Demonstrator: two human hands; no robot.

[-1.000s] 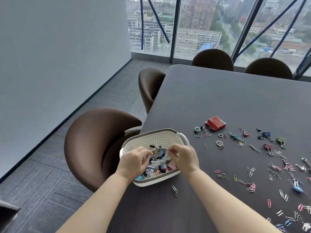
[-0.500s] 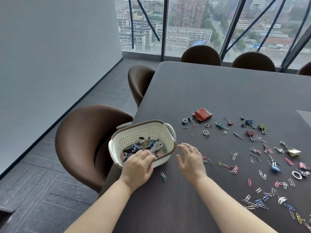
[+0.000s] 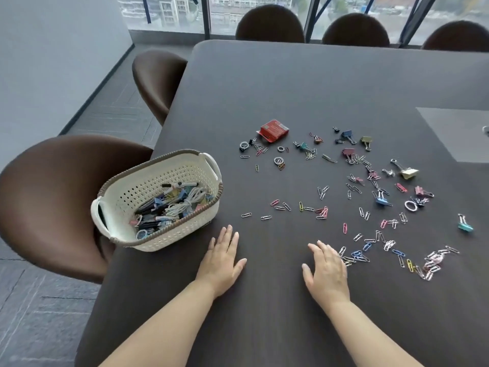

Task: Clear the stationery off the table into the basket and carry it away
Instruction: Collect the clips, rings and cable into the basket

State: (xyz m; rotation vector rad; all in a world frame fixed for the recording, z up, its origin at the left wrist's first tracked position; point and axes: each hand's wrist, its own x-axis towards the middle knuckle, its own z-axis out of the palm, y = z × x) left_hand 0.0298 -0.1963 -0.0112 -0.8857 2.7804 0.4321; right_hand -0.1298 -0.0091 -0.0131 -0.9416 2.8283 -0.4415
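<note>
Basket (image 3: 169,242) released, left hand (image 3: 223,263), right hand (image 3: 326,271) now flat

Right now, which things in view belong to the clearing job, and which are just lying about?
Job: white basket, part-filled; loose paper clips; binder clips; red packet; left hand and right hand, both flat and holding nothing; table.
Lying about: brown chairs; grey panel set in the tabletop.
</note>
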